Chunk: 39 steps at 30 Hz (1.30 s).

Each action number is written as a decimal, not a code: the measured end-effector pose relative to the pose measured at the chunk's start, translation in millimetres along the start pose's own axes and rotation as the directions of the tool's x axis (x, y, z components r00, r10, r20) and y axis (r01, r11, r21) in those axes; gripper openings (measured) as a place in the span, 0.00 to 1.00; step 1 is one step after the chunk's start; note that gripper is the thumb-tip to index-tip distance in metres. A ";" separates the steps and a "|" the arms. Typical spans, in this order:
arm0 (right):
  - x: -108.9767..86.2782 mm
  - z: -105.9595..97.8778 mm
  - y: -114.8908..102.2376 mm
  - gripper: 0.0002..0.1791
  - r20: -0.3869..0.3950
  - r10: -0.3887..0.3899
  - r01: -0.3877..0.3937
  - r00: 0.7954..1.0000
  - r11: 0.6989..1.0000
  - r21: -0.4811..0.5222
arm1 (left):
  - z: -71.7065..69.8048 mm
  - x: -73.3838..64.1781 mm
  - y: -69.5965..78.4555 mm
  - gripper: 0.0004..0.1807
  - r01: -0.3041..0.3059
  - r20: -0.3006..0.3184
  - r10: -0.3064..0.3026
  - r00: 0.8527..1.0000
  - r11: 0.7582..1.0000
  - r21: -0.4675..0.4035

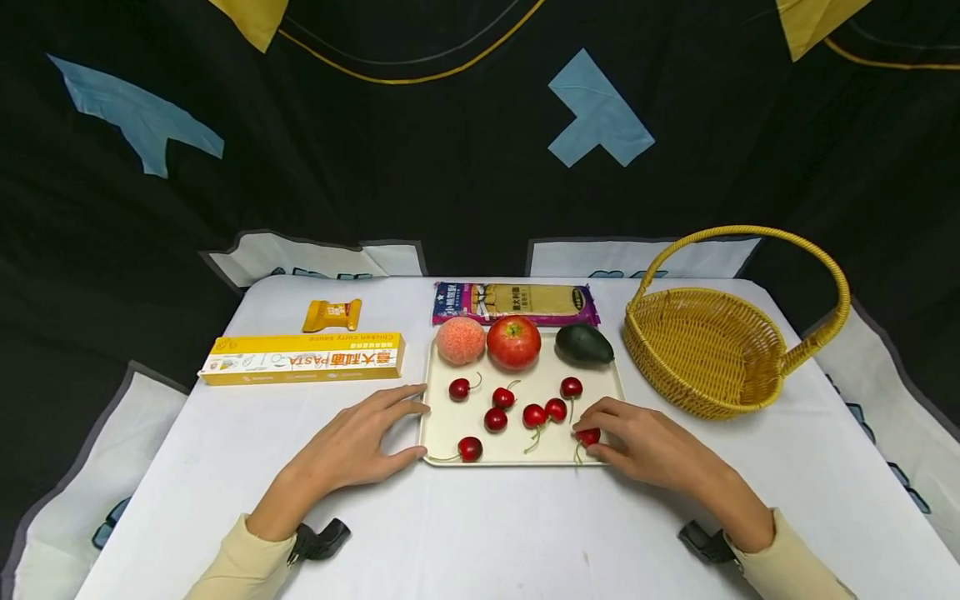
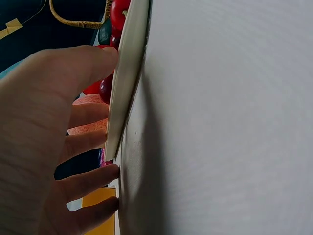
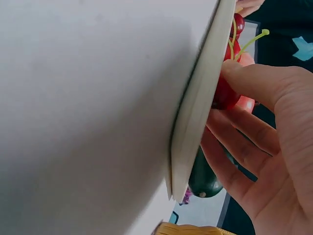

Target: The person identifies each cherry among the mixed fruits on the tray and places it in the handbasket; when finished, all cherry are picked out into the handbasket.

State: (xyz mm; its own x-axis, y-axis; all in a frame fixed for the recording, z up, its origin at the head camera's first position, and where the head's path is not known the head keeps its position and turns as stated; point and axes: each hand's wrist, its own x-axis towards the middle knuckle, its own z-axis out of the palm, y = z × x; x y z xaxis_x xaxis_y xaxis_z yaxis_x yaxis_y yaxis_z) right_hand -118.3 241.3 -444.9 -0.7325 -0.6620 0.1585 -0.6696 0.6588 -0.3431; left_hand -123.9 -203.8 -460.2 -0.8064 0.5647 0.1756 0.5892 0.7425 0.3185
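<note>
A cream tray [image 1: 444,421] lies mid-table with several red cherries [image 1: 470,449] spread over its front part. Behind them on the tray sit a pink peach-like fruit [image 1: 461,341], a red apple [image 1: 513,342] and a dark green avocado [image 1: 584,345]. My left hand [image 1: 358,437] rests at the tray's left edge, fingers spread and holding nothing. At the tray's front right corner my right hand [image 1: 651,443] pinches a cherry [image 3: 226,94] between thumb and fingers; the cherry appears low, close to the tray surface.
A yellow wicker basket [image 1: 637,350] with a tall handle stands right of the tray. A purple pasta packet [image 1: 517,302] lies behind it. Leftward are a yellow pasta box [image 1: 303,358] and a small orange packet [image 1: 332,316]. A dark patterned cloth hangs behind the table.
</note>
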 end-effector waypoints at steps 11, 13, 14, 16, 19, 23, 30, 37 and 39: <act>2.8 -11.2 4.1 0.16 -0.048 -0.003 0.001 0.999 0.998 -0.056 | 2.2 0.5 -1.0 0.30 -0.012 0.003 0.012 1.000 1.000 -0.001; 3.8 -13.8 5.3 0.16 -0.065 -0.014 0.010 0.998 0.997 -0.072 | 2.3 0.2 -1.5 0.30 -0.019 -0.004 0.019 1.000 1.000 0.001; 4.3 -15.5 5.8 0.17 -0.074 -0.019 0.013 0.997 0.997 -0.080 | 2.2 0.1 -1.7 0.30 -0.022 -0.008 0.022 1.000 1.000 0.004; 5.1 -19.4 7.0 0.17 -0.096 -0.019 0.010 0.995 0.995 -0.095 | 2.1 0.1 -2.3 0.30 -0.029 -0.015 0.029 0.999 1.000 0.007; 5.8 -26.3 9.4 0.16 -0.132 -0.009 -0.005 0.991 0.994 -0.106 | 1.7 0.3 -2.9 0.30 -0.033 -0.018 0.033 0.999 0.999 0.011; 6.2 -36.1 14.6 0.18 -0.193 -0.007 -0.015 0.981 0.993 -0.113 | 1.8 0.8 -2.9 0.29 -0.023 -0.013 0.023 1.000 1.000 0.012; 6.6 -48.8 28.4 0.19 -0.280 -0.059 0.021 0.958 0.991 -0.135 | 2.2 0.6 -0.8 0.30 0.002 -0.011 -0.002 1.000 1.000 0.012; 7.2 -57.4 40.3 0.19 -0.343 -0.003 -0.041 0.939 0.992 -0.119 | 2.5 0.3 0.5 0.31 0.006 -0.018 -0.006 1.000 1.000 0.028; 6.2 -58.8 43.0 0.23 -0.352 0.024 -0.071 0.936 0.990 -0.122 | 2.7 -0.4 0.6 0.31 0.007 -0.019 -0.006 1.000 1.000 0.029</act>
State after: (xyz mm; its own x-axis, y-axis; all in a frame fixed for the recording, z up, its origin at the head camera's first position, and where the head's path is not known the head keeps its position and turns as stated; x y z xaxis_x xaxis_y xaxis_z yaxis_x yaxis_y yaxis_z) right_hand -158.8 286.5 -404.2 -0.7446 -0.4778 0.4661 -0.6256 0.7429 -0.2380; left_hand -123.1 -202.7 -462.6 -0.8108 0.5530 0.1916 0.5850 0.7565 0.2924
